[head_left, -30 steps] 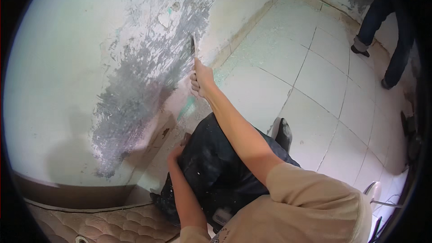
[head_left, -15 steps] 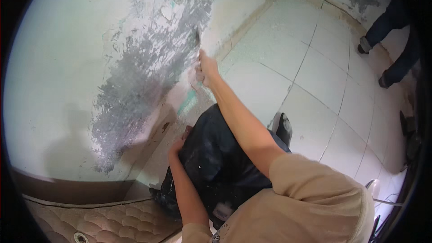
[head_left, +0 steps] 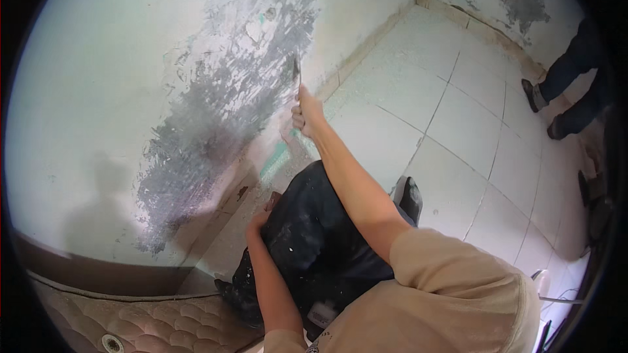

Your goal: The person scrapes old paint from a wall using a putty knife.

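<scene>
My right hand (head_left: 307, 112) is closed round a scraper (head_left: 297, 70), whose thin dark blade points up along the wall. The blade lies against or very near the right edge of a rough grey patch (head_left: 216, 104), where the pale paint is gone and bare plaster shows. My left hand (head_left: 258, 221) rests low beside my dark-trousered knee (head_left: 307, 202), close to the foot of the wall. Its fingers are partly hidden behind the knee, and a small reddish-brown thing shows at them, too unclear to name.
Pale floor tiles (head_left: 458, 137) with dust stretch to the right, edged by a beige skirting (head_left: 373, 42). A quilted brown mattress (head_left: 157, 323) lies at the lower left. At the far right stands another person in dark trousers (head_left: 575, 72). My shoe (head_left: 410, 199) is beside my knee.
The whole view has shifted slightly, so the wall sits lower. My right hand and the scraper remain by the patch's right edge. My left hand stays beside the knee.
</scene>
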A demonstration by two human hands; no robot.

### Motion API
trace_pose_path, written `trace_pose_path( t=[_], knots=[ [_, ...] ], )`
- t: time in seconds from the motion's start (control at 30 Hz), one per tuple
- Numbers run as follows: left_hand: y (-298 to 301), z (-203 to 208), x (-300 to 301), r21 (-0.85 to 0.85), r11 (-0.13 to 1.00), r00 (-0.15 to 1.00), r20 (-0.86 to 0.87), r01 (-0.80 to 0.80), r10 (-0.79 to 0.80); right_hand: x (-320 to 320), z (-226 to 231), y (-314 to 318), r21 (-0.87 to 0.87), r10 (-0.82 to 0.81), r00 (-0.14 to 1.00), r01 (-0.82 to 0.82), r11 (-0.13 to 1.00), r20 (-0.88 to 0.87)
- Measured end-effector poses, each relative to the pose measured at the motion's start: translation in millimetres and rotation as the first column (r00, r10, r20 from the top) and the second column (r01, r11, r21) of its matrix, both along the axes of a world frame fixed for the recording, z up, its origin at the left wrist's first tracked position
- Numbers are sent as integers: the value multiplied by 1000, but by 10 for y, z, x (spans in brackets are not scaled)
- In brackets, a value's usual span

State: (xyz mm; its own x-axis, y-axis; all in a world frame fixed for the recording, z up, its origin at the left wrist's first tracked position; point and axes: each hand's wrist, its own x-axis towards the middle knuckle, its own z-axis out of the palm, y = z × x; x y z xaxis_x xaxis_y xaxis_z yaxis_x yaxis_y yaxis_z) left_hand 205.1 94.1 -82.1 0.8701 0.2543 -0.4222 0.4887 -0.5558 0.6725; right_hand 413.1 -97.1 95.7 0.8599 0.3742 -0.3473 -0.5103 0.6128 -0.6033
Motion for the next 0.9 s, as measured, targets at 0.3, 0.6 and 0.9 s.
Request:
trace_pose_path(
  t=[0.3, 0.6, 0.9],
  knots=[
    [-228, 197, 103, -159, 987, 1000, 11, 27, -26, 112, -15, -120, -47, -14, 999, 16, 999, 41],
    [110, -686, 118, 81, 991, 994, 7, 105, -105, 128, -138, -113, -64, -5, 1000, 6, 998, 20],
    [-67, -396, 247, 3, 997, 997, -4, 81, -81, 277, -208, -210, -29, -36, 998, 38, 999, 61]
  ],
)
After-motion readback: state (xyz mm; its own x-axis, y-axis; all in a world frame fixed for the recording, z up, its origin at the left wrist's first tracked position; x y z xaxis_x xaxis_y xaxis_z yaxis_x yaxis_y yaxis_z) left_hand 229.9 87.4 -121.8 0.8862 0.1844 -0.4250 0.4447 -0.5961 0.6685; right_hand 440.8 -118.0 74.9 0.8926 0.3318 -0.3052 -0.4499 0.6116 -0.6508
